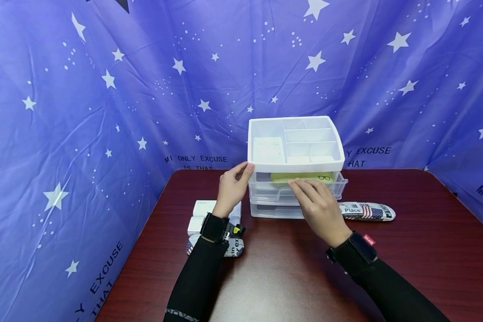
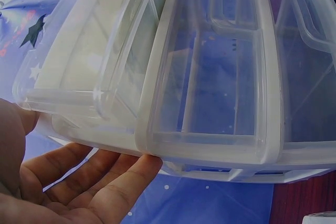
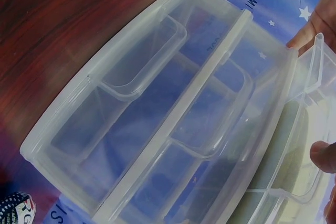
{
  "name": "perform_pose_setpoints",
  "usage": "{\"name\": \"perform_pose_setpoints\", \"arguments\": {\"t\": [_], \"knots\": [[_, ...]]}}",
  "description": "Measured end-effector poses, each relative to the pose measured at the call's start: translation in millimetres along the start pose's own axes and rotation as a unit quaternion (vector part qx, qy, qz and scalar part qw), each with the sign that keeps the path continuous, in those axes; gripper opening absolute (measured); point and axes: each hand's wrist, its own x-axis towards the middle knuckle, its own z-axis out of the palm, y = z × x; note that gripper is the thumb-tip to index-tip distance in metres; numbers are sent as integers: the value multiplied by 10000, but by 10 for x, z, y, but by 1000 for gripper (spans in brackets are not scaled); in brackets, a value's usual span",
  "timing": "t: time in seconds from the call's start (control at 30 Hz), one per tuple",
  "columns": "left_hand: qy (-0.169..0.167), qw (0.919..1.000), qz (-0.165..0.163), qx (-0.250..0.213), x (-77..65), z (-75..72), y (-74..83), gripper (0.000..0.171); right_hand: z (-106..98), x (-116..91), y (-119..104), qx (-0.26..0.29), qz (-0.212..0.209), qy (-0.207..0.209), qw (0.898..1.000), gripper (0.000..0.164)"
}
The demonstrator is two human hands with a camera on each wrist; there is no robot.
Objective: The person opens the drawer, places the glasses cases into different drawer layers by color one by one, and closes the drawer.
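A white-framed, clear plastic drawer organizer (image 1: 295,166) stands on the table, with a divided tray on top. Its upper clear drawer (image 1: 261,192) is pulled partway out, and a yellow-green case (image 1: 302,177) with a glasses drawing lies inside. My left hand (image 1: 232,185) grips the organizer's left side; in the left wrist view its fingers (image 2: 123,184) lie along the side wall, thumb near the front corner. At the drawer's front rim, my right hand (image 1: 319,208) pinches the edge, its thumb (image 3: 323,156) against the clear front in the right wrist view.
Left of the organizer lie white boxes (image 1: 204,208), partly behind my left wrist, and a flag-print case (image 1: 235,247). Another flag-print case (image 1: 368,211) is at the organizer's right. A blue star-print curtain (image 1: 225,89) hangs behind the dark red table (image 1: 418,250).
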Motion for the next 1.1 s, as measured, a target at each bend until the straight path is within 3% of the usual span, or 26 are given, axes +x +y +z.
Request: {"name": "perform_pose_setpoints", "arguments": {"t": [0.7, 1.1], "knots": [[17, 10000, 27, -57, 10, 10, -2, 55, 124, 11, 100, -116, -39, -71, 9999, 34], [39, 10000, 49, 39, 12, 4, 2, 55, 207, 18, 166, -257, -235, 151, 9993, 34]]}}
